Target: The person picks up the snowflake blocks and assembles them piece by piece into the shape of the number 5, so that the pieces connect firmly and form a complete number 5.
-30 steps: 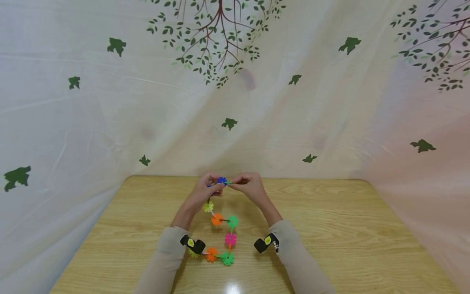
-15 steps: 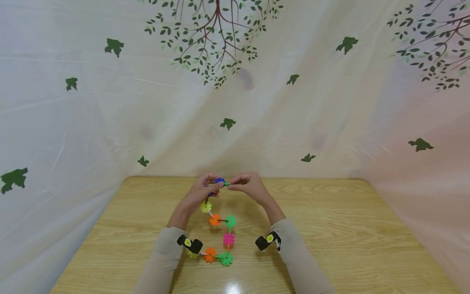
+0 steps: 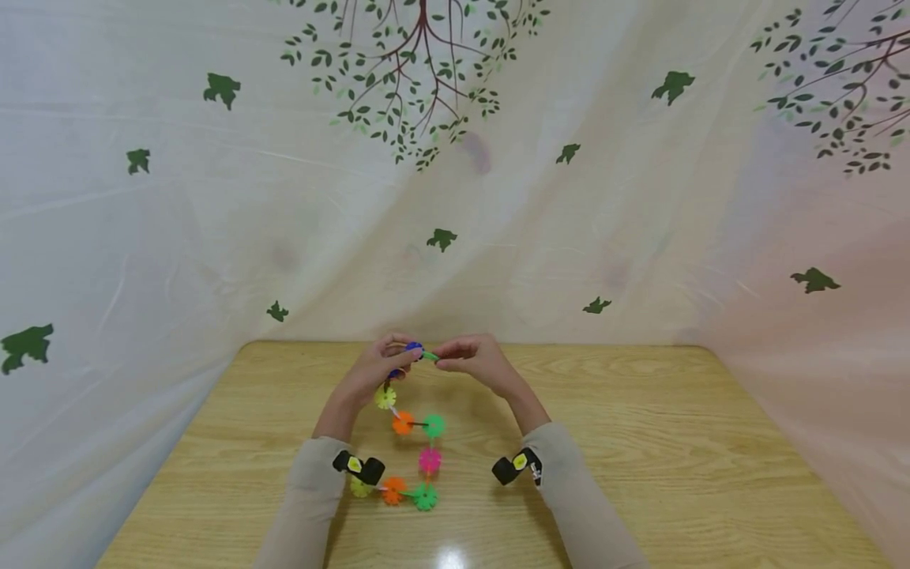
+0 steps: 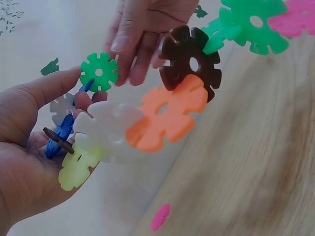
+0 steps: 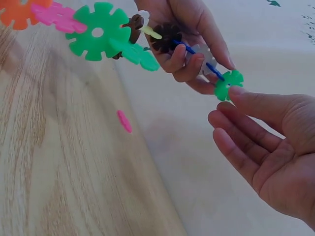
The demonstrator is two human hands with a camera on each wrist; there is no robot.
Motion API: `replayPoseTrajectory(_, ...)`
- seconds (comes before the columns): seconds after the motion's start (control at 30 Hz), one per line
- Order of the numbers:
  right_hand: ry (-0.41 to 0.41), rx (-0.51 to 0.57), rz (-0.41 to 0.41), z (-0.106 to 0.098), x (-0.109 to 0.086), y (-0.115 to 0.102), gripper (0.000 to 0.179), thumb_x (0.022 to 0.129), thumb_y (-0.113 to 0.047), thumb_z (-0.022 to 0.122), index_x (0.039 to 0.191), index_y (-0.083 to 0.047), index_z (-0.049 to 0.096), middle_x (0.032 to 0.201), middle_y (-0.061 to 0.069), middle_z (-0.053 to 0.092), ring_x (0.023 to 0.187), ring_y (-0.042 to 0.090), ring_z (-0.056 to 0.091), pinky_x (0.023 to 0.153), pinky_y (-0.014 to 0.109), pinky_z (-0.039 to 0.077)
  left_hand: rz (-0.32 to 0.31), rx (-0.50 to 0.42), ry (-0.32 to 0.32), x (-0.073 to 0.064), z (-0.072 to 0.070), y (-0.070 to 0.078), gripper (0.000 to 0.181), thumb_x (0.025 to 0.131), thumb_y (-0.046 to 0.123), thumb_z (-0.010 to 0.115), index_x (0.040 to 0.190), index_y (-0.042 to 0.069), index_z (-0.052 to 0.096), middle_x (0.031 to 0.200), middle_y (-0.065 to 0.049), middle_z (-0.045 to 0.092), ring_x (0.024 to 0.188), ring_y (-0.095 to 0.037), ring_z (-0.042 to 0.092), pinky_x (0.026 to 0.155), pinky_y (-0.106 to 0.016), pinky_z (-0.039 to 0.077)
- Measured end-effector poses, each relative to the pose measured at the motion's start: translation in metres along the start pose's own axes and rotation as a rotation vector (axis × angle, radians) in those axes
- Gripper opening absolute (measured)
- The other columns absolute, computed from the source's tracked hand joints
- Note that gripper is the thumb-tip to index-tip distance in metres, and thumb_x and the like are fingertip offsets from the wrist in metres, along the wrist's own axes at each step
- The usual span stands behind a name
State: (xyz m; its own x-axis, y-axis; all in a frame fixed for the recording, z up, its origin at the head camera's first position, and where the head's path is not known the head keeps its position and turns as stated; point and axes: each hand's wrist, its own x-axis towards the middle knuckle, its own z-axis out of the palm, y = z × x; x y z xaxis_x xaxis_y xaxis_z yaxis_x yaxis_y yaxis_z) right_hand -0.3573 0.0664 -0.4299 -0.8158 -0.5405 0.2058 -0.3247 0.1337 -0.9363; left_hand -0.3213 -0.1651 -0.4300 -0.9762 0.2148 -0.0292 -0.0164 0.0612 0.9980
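A chain of slotted plastic snowflake discs hangs down from my left hand point(image 3: 373, 367). It includes a yellow disc point(image 3: 385, 397), orange disc point(image 4: 167, 114), brown disc point(image 4: 191, 63) and pink disc point(image 3: 430, 460). The fingers of that hand grip the chain near its upper end, around a white disc point(image 5: 203, 58) and blue discs point(image 4: 60, 135). At the very end, a green disc point(image 5: 229, 85) is slotted onto a blue disc seen edge-on. My right hand point(image 3: 478, 362) pinches this green disc between thumb and index finger, the other fingers loosely bent.
The wooden table point(image 3: 640, 442) spreads out below the hands. A loose pink disc point(image 5: 124, 121) lies near the table's edge in both wrist views. A pale cloth point(image 3: 341, 237) printed with leaves and branches hangs behind. Black cameras point(image 3: 517, 466) are strapped on both wrists.
Both hands have shifted slightly left, the left hand more, and the chain has swung left with it. More of the green disc now shows between the hands. Both grips continue.
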Motion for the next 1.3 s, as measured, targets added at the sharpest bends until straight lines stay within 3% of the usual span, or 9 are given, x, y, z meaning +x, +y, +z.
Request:
replayPoseTrajectory(0.3,-0.1,-0.101,0.061,0.01,0.014,0.014,0.031,0.091,-0.005,0.076,0.118,0.008,0.07,0.109,0.02,0.075,0.092,0.013,0.072,0.084,0.031,0.061,-0.005,0.038,0.036,-0.006,-0.016,0.003,0.042,0.1,0.026,0.067,0.133,0.004,0.055,0.113,-0.002,0.066,0.092,-0.013,0.061,0.09,-0.037,0.055)
replayPoseTrajectory(0.63,-0.188,-0.195,0.084,0.032,0.041,0.03,0.025,0.089,-0.005,0.077,0.11,0.007,0.072,0.115,0.021,0.074,0.09,0.01,0.07,0.08,0.022,0.056,0.012,-0.007,0.043,-0.008,-0.025,0.002,0.033,0.1,0.022,0.067,0.128,0.005,0.058,0.101,0.007,0.067,0.087,-0.011,0.061,0.078,-0.026,0.054)
replayPoseTrajectory(0.83,-0.214,-0.187,0.088,0.043,0.053,0.039,0.036,0.089,-0.004,0.077,0.121,0.009,0.068,0.109,0.024,0.073,0.094,0.019,0.071,0.083,0.025,0.058,0.025,-0.015,0.047,-0.008,-0.025,0.002,0.03,0.1,0.022,0.067,0.125,0.006,0.059,0.098,0.007,0.067,0.083,-0.012,0.059,0.073,-0.026,0.051)
replayPoseTrajectory(0.93,-0.229,-0.209,0.087,0.048,0.059,0.047,0.037,0.09,-0.004,0.077,0.123,0.007,0.067,0.11,0.022,0.073,0.095,0.016,0.069,0.08,0.022,0.057,0.029,-0.01,0.047,-0.008,-0.025,0.003,0.032,0.101,0.023,0.066,0.126,0.004,0.058,0.098,0.007,0.067,0.084,-0.012,0.059,0.076,-0.027,0.051)
replayPoseTrajectory(1.3,-0.206,-0.271,0.012,0.06,0.071,0.055,0.031,0.086,0.001,0.077,0.115,0.009,0.069,0.11,0.023,0.071,0.095,0.02,0.066,0.082,0.02,0.054,0.042,-0.003,0.04,-0.009,-0.026,0.003,0.037,0.103,0.022,0.062,0.132,0.0,0.057,0.098,0.002,0.065,0.081,-0.01,0.056,0.075,-0.027,0.048)
